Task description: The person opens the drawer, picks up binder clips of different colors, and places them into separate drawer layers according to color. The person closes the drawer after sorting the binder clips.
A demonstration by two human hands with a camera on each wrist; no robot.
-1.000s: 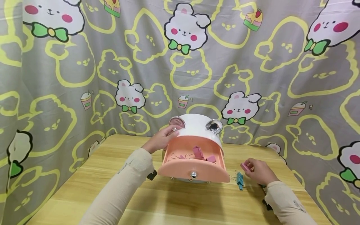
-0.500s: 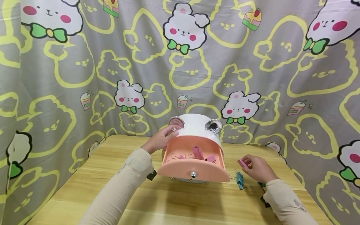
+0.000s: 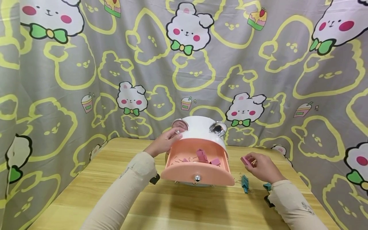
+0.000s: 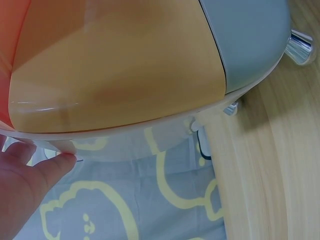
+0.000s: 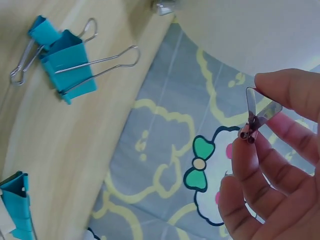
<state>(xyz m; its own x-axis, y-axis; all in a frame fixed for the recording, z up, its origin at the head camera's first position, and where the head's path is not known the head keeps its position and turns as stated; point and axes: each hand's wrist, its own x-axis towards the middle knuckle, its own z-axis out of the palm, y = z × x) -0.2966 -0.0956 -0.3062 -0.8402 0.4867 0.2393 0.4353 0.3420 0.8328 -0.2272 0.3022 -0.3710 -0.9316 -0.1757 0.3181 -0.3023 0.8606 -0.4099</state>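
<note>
A white rounded desktop box (image 3: pixel 198 127) with silvery ears stands on the table, its peach drawer (image 3: pixel 198 174) pulled out. Inside the drawer lie several pink binder clips (image 3: pixel 202 155). My left hand (image 3: pixel 164 141) rests on the box's upper left side by the ear; in the left wrist view the thumb (image 4: pixel 62 164) touches the shell's edge and other fingers are partly hidden. To the right of the drawer, above the table, my right hand (image 3: pixel 263 166) pinches a pink binder clip (image 3: pixel 246 160). Its wire handles (image 5: pixel 262 105) show between thumb and fingers in the right wrist view.
Teal binder clips (image 3: pixel 245 184) lie on the wooden table (image 3: pixel 138 204) just right of the drawer. Another teal clip (image 3: pixel 267 186) sits beside my right wrist. A patterned curtain (image 3: pixel 161 73) hangs behind and at both sides.
My right hand has moved a little left and up, carrying the pink binder clip toward the drawer. A teal clip by the right wrist shows more now. The left hand has stayed put.
</note>
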